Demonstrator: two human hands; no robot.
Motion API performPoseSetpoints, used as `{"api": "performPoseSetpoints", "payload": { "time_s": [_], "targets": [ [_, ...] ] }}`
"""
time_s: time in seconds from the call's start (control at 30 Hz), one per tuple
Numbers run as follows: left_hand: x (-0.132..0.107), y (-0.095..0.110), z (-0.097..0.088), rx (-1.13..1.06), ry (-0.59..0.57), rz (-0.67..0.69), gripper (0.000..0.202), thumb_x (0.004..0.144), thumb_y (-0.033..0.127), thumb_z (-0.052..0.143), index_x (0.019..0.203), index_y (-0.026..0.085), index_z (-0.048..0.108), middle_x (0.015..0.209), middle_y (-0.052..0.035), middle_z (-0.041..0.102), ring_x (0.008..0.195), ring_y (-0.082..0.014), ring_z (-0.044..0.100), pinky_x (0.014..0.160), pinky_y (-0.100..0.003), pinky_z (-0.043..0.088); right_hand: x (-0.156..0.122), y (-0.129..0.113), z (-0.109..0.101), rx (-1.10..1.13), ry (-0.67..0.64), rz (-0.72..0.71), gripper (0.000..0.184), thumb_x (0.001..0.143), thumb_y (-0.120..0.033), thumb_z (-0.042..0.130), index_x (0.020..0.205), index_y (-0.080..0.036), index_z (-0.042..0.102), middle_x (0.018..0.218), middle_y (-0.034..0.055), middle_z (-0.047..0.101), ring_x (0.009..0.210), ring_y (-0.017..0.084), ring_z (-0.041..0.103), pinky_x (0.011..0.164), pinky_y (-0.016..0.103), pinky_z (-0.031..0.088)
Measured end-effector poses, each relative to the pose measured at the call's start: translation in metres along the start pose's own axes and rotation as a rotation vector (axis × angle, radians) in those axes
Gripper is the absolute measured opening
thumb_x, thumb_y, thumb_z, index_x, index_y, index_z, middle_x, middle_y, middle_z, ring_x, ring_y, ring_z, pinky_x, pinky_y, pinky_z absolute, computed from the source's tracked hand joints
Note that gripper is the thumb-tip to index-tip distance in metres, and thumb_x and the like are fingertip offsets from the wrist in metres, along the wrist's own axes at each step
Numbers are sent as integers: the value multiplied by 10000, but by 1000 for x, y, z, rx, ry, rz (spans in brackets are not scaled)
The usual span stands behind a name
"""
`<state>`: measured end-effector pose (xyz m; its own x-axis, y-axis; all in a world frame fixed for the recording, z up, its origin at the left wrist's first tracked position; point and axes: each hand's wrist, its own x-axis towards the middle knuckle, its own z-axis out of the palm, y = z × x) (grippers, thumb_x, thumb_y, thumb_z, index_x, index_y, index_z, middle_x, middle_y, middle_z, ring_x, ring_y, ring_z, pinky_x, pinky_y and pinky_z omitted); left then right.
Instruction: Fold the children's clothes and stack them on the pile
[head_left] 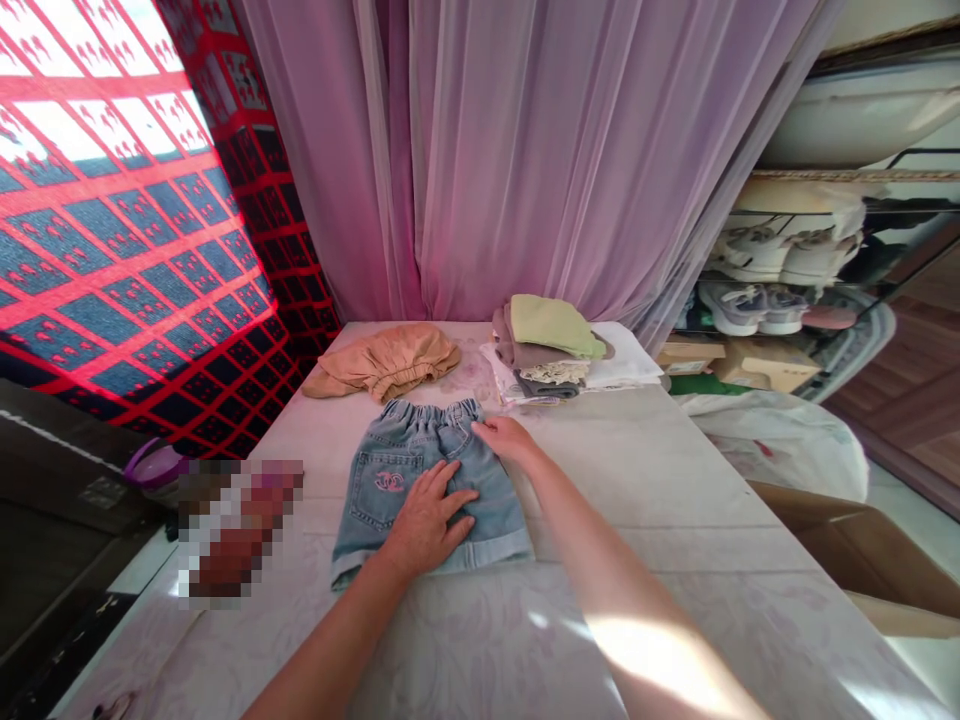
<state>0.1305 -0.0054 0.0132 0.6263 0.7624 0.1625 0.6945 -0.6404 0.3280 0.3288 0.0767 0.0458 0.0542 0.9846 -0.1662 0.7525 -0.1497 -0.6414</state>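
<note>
Blue denim shorts [465,510] with an elastic waistband, turned-up hems and a pink emblem on a pocket lie on the table, waistband toward the curtain. My left hand [431,515] rests flat on the middle of them, fingers spread. At the right end of the waistband, my right hand [508,440] has its fingers closed on the denim edge; the fingertips are partly hidden. Behind the shorts to the left lies a tan garment [386,362] with a gathered waist. A stack of folded clothes, topped by a light green garment [553,325], sits behind to the right.
The table [637,580] has a pale floral cover. A purple curtain [525,150] hangs behind it, and red-and-black patterned fabric [135,200] is at left. On the right are a rack with shoes [754,308] and an open cardboard box [862,550]. A blurred-out item lies at left.
</note>
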Motion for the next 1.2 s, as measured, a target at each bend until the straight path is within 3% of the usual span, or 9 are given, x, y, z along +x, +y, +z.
{"api": "performPoseSetpoints", "payload": {
  "time_s": [0.1,0.27,0.47,0.53,0.63,0.73,0.87,1.03,1.2],
  "targets": [
    [0,2,-3,-25,-14,-10,287,862,314,588,1132,300,686,1486,-104,403,1394,-355,319,1094,-590,317,14,-14,6,-62,38,-11,266,832,-399,593,730,-181,705,800,56,717,801,191,637,683,242,428],
    [0,4,-6,-62,-38,-36,280,852,292,598,1113,310,698,1513,-95,373,1410,-358,292,1112,-593,279,5,-5,18,-128,135,1,295,928,-271,422,963,-231,713,1034,50,718,957,177,633,786,246,430],
    [0,4,-4,-89,-52,-46,295,850,305,604,1132,345,681,1547,-45,335,1430,-349,251,1125,-614,231,-4,-5,11,-218,242,85,310,905,-304,514,1188,-227,613,1058,98,700,948,225,649,805,318,463],
    [0,3,-2,-99,-45,-45,307,850,305,600,1148,339,665,1548,-46,336,1434,-341,248,1128,-612,228,-9,-16,10,-210,340,-38,287,924,-257,468,1163,-214,621,1083,104,685,974,214,639,841,316,467],
    [-1,0,2,-147,13,-44,399,824,278,609,1223,277,591,1515,-86,391,1431,-315,270,1140,-584,241,-16,-24,23,-102,448,-405,320,955,-236,371,1096,-210,658,1080,84,683,1022,181,617,918,300,460],
    [-2,-4,5,-224,102,-73,457,809,244,594,1257,201,518,1445,-132,475,1392,-288,355,1135,-545,293,-19,-11,47,-74,394,-590,350,946,-238,370,1129,-205,667,1144,81,677,1103,184,591,1003,339,441],
    [-9,-3,8,-230,168,-114,366,838,234,548,1202,194,532,1432,-148,486,1330,-268,448,1109,-519,352,-14,15,70,-184,302,-561,398,930,-252,393,1245,-161,619,1277,121,621,1221,228,526,1082,432,393],
    [-27,4,2,-153,99,-87,471,880,305,533,1336,204,475,1441,-132,488,1344,-258,435,1132,-517,321,-12,21,72,-228,303,-555,420,943,-269,365,1252,-129,613,1290,140,610,1229,238,514,1106,444,366],
    [-51,-12,-29,-188,73,-79,340,921,302,475,1224,208,597,1300,-92,621,1219,-216,555,1080,-444,406,-14,14,64,-196,287,-543,413,935,-276,377,1253,-151,612,1272,131,622,1214,226,530,1094,433,379]
  ]
}}
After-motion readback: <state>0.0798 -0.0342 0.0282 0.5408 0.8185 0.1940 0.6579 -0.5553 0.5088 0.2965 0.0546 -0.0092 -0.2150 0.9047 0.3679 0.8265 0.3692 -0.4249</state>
